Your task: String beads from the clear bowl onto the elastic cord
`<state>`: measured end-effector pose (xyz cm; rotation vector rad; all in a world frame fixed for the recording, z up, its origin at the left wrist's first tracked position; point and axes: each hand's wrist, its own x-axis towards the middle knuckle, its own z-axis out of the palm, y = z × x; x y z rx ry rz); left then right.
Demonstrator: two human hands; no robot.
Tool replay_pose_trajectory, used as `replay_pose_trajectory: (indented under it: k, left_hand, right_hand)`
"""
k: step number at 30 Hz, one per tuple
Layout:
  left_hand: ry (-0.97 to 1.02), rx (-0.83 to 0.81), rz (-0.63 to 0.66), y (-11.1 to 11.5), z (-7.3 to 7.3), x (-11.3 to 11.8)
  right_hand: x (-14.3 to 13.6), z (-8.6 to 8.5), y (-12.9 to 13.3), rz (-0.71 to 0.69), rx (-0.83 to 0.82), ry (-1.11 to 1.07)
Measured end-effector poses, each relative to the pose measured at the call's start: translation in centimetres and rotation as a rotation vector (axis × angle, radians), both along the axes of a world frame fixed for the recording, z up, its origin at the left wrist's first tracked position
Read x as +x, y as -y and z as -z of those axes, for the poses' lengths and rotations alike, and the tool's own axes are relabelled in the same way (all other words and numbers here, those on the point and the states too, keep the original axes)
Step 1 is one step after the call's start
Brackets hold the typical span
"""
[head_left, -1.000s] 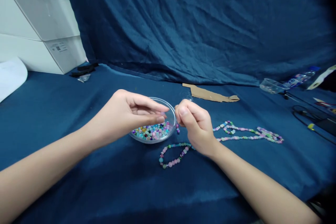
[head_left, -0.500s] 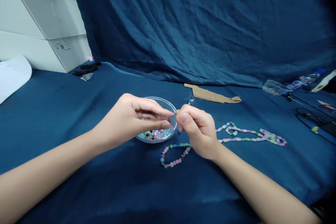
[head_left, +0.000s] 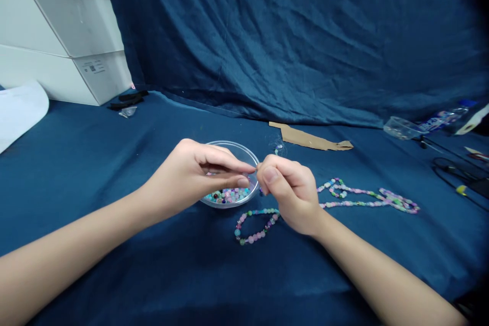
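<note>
My left hand (head_left: pixel 198 178) hovers over a clear round bowl (head_left: pixel 252 152) holding many small coloured beads (head_left: pixel 229 195). Its fingers are stretched out, thumb apart from the index finger, whose tip touches the fingertips of my right hand. My right hand (head_left: pixel 290 191) is closed in a pinch just right of the bowl. Whatever it grips is hidden or too small to make out. Below it lies a loop of strung beads (head_left: pixel 254 239), partly covered by the hand. A longer bead string (head_left: pixel 364 203) stretches away to the right on the blue cloth.
Behind the bowl lie a torn cardboard strip (head_left: pixel 309 139) and a small tangle of clear thread with beads (head_left: pixel 278 148). White boxes (head_left: pixel 76 25) stand at the back left. A clear plastic cup (head_left: pixel 401 127), a bottle (head_left: pixel 445 118) and black cables (head_left: pixel 451 168) are at the right.
Both hands have shifted very slightly right, along with the whole view. Fingertips are still together, and the beads and bowl lie as before.
</note>
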<state>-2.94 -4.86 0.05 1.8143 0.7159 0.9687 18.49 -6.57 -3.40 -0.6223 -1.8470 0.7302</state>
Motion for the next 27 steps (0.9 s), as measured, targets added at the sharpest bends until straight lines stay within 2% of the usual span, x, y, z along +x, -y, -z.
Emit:
replay_pose_trajectory:
  k: [13, 24, 27]
  left_hand:
    - [-0.004, 0.009, -0.021, 0.05, -0.02, -0.08]
    - [-0.004, 0.128, -0.089, 0.22, 0.26, 0.08]
    - [0.001, 0.040, -0.085, 0.39, 0.04, 0.18]
  right_hand:
    - [0.01, -0.05, -0.10, 0.014, 0.016, 0.046]
    - [-0.42, -0.20, -0.37, 0.059, -0.042, 0.125]
    - [-0.34, -0.24, -0.42, 0.058, -0.056, 0.130]
